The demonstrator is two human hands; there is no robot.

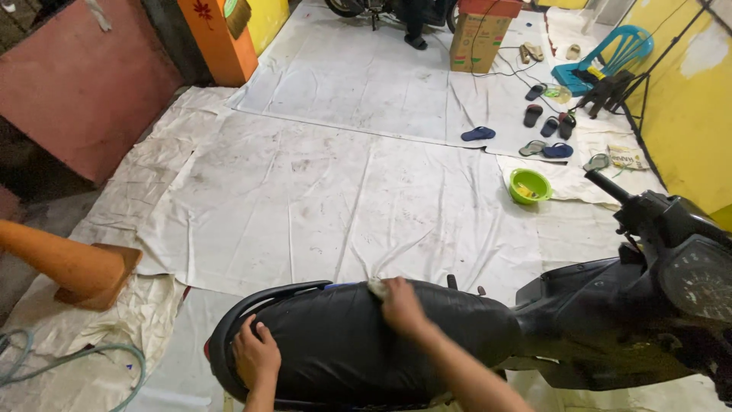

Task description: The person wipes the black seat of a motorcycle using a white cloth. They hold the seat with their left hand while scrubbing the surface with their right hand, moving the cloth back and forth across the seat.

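Hands at work on a black motorcycle seat (343, 336): your right hand (402, 305) presses a pale cloth (377, 288) to the smooth, likely slippery top; your left hand (256, 357) lies flat, empty, just inside the rear grab rail (252, 301).

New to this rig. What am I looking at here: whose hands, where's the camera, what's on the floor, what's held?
There is no robot here. One camera, worn on a person's head, looks down at their two bare hands. They lean over a black scooter seat. The left hand rests flat on the rear of the seat, holding nothing. The right hand presses a pale cloth against the seat's far edge. The handlebar and speedometer show at right. The floor is covered in white sheets. On them lie a green bowl, several sandals, an orange cone on its side, a hose and a cardboard box.
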